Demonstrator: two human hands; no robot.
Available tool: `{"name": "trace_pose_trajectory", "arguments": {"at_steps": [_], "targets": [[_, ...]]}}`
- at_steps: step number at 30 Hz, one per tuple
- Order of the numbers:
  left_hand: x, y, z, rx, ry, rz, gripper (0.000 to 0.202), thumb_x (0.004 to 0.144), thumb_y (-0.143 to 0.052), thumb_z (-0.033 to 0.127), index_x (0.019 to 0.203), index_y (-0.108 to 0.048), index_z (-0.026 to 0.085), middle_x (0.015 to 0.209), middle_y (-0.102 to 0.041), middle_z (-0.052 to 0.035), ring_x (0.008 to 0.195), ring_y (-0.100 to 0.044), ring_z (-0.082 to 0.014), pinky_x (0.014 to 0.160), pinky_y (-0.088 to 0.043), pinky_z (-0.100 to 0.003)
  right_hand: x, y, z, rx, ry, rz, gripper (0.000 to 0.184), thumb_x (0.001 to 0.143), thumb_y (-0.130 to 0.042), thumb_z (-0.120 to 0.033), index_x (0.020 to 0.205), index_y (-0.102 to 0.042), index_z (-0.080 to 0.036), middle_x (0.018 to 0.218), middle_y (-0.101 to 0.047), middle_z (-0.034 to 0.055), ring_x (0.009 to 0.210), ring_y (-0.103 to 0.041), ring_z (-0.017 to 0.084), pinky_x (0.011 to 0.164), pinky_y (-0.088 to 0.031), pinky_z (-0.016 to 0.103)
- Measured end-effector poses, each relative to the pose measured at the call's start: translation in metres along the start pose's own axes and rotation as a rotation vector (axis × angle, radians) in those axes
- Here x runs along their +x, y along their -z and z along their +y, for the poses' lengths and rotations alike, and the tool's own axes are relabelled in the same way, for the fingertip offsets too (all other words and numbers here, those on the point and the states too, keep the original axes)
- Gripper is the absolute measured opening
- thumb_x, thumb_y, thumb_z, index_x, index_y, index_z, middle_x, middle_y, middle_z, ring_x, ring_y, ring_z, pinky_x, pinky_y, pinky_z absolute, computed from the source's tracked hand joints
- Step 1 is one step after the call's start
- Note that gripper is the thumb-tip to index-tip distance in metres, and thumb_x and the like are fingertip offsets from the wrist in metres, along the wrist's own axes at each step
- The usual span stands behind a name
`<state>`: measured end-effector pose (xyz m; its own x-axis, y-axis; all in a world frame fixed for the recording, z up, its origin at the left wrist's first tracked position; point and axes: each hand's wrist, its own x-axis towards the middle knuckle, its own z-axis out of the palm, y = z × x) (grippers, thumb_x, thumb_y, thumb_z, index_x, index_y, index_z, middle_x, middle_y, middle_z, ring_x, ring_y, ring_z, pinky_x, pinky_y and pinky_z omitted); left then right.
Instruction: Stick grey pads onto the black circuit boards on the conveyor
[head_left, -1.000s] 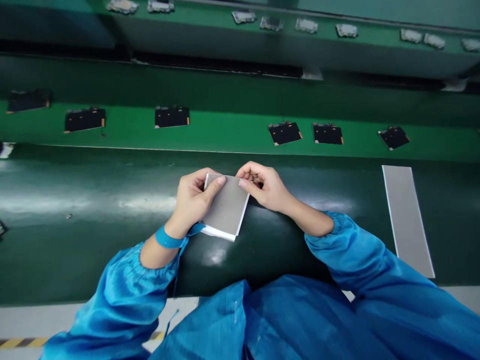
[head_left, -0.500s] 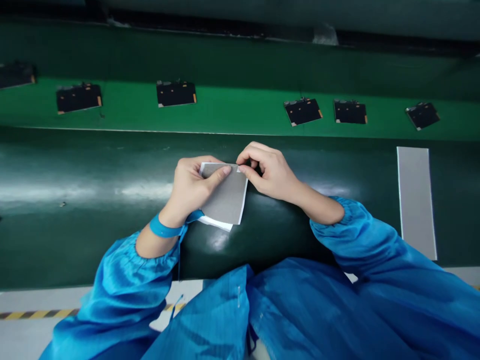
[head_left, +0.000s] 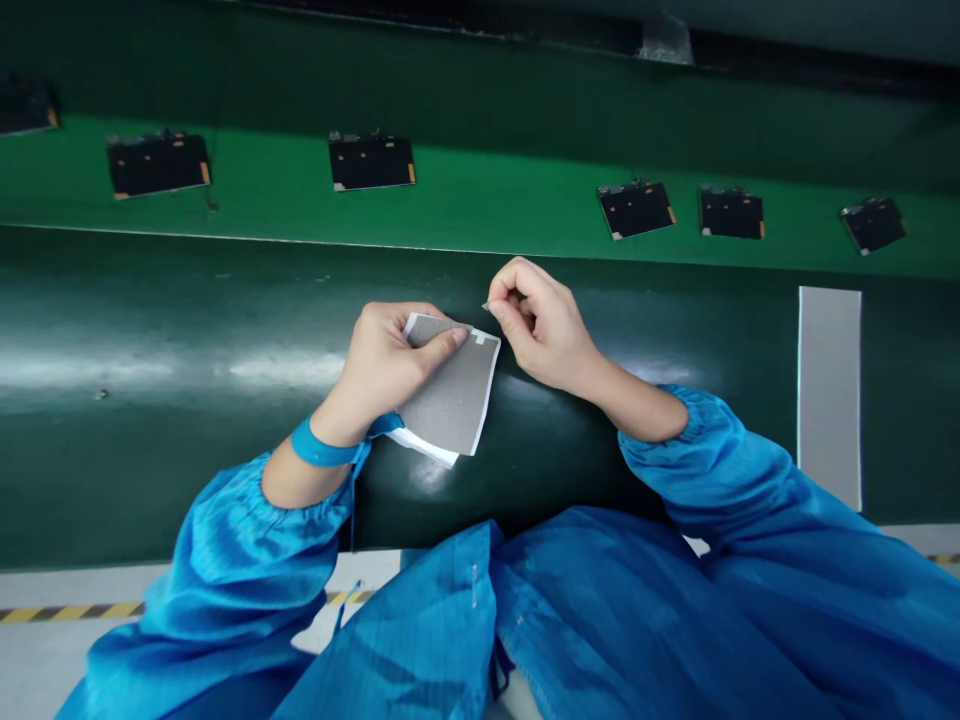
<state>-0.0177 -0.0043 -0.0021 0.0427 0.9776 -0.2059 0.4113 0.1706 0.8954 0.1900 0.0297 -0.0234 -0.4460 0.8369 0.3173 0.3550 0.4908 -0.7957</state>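
My left hand [head_left: 390, 365] grips a grey sheet on white backing [head_left: 454, 400] above the dark green bench [head_left: 187, 400], thumb pressed on its top edge. A small white gap shows at the sheet's top corner. My right hand [head_left: 544, 325] is lifted just to the right of that corner, with thumb and forefinger pinched on a tiny grey piece [head_left: 487, 306]. A blue strap [head_left: 322, 452] circles my left wrist, and both arms wear blue sleeves.
Several black square parts, one of them [head_left: 371, 160], lie spaced along the bright green belt [head_left: 487, 210] behind the bench. A long grey strip [head_left: 829, 395] lies on the bench at the right. The floor near me has yellow-black tape [head_left: 67, 611].
My right hand pulled a small grey piece off the sheet's top corner and moved up and right, away from it. The view tilted down slightly.
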Motion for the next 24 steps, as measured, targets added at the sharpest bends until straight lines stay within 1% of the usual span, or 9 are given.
{"name": "trace_pose_trajectory", "arguments": {"at_steps": [4, 7, 10, 13, 15, 17, 20, 22, 24], "targets": [[0.0, -0.001, 0.0, 0.006, 0.003, -0.012, 0.022, 0.079, -0.078, 0.038, 0.07, -0.073, 0.019, 0.06, -0.063, 0.0004, 0.054, -0.05, -0.0126, 0.049, -0.036, -0.024, 0.0, -0.001, -0.003, 0.041, -0.025, -0.076, 0.013, 0.095, -0.058, -0.011, 0.098, -0.054, -0.024, 0.094, -0.065, 0.0024, 0.077, -0.06, 0.017, 0.073, -0.048, 0.032], [0.001, -0.002, -0.002, 0.006, 0.001, -0.022, 0.024, 0.079, -0.077, 0.04, 0.069, -0.072, 0.019, 0.062, -0.064, -0.0006, 0.056, -0.051, -0.0129, 0.048, -0.036, -0.024, -0.002, -0.004, -0.003, -0.02, -0.005, -0.11, 0.019, 0.092, -0.058, -0.008, 0.102, -0.055, -0.024, 0.092, -0.067, 0.0017, 0.08, -0.062, 0.018, 0.077, -0.049, 0.032], [0.001, -0.002, -0.001, 0.0, 0.011, -0.041, 0.026, 0.079, -0.077, 0.041, 0.069, -0.071, 0.018, 0.063, -0.064, -0.0013, 0.056, -0.052, -0.0134, 0.048, -0.036, -0.024, -0.005, -0.007, -0.002, -0.114, 0.068, -0.099, 0.017, 0.096, -0.052, -0.009, 0.104, -0.056, -0.024, 0.095, -0.068, 0.0035, 0.087, -0.065, 0.02, 0.082, -0.05, 0.034], [0.002, -0.002, 0.001, -0.041, 0.034, -0.053, 0.028, 0.078, -0.078, 0.042, 0.067, -0.069, 0.017, 0.062, -0.063, -0.001, 0.055, -0.052, -0.0131, 0.048, -0.036, -0.023, -0.009, -0.008, -0.003, -0.141, 0.141, -0.063, 0.014, 0.103, -0.047, -0.016, 0.104, -0.057, -0.025, 0.099, -0.069, 0.0057, 0.093, -0.065, 0.023, 0.085, -0.052, 0.038], [0.002, -0.002, 0.002, -0.079, 0.053, -0.062, 0.026, 0.078, -0.078, 0.04, 0.07, -0.071, 0.016, 0.063, -0.065, -0.0009, 0.056, -0.053, -0.0132, 0.048, -0.038, -0.023, -0.01, -0.005, -0.005, -0.091, 0.082, -0.004, 0.013, 0.104, -0.049, -0.019, 0.11, -0.058, -0.026, 0.099, -0.068, 0.0055, 0.085, -0.064, 0.021, 0.081, -0.053, 0.038], [0.003, -0.001, 0.003, -0.109, 0.061, -0.086, 0.024, 0.078, -0.077, 0.039, 0.074, -0.073, 0.016, 0.064, -0.066, -0.0005, 0.056, -0.054, -0.0133, 0.05, -0.04, -0.023, -0.006, -0.001, -0.006, 0.001, -0.025, 0.047, 0.018, 0.103, -0.054, -0.023, 0.121, -0.056, -0.027, 0.097, -0.068, 0.0037, 0.071, -0.059, 0.017, 0.07, -0.052, 0.035], [0.001, -0.003, 0.002, -0.147, 0.037, -0.179, 0.025, 0.079, -0.076, 0.04, 0.072, -0.073, 0.016, 0.061, -0.066, 0.0003, 0.054, -0.055, -0.0133, 0.05, -0.04, -0.023, 0.019, 0.004, -0.003, 0.111, -0.109, 0.052, 0.032, 0.101, -0.062, -0.03, 0.131, -0.052, -0.028, 0.092, -0.066, 0.0011, 0.061, -0.052, 0.014, 0.058, -0.046, 0.031], [-0.002, -0.006, 0.0, -0.161, -0.007, -0.251, 0.023, 0.081, -0.074, 0.038, 0.074, -0.074, 0.016, 0.064, -0.07, -0.0005, 0.057, -0.059, -0.0144, 0.053, -0.042, -0.023, 0.052, 0.003, -0.001, 0.119, -0.106, 0.045, 0.035, 0.1, -0.065, -0.033, 0.132, -0.052, -0.029, 0.091, -0.066, 0.0006, 0.061, -0.053, 0.014, 0.057, -0.045, 0.03], [-0.006, -0.01, -0.001, -0.157, -0.075, -0.299, 0.018, 0.083, -0.072, 0.034, 0.078, -0.077, 0.017, 0.071, -0.075, -0.0016, 0.064, -0.065, -0.0158, 0.058, -0.046, -0.024, 0.096, -0.007, -0.002, 0.089, -0.075, 0.017, 0.039, 0.098, -0.068, -0.032, 0.133, -0.052, -0.029, 0.092, -0.066, -0.0001, 0.064, -0.055, 0.013, 0.06, -0.046, 0.028]]}}
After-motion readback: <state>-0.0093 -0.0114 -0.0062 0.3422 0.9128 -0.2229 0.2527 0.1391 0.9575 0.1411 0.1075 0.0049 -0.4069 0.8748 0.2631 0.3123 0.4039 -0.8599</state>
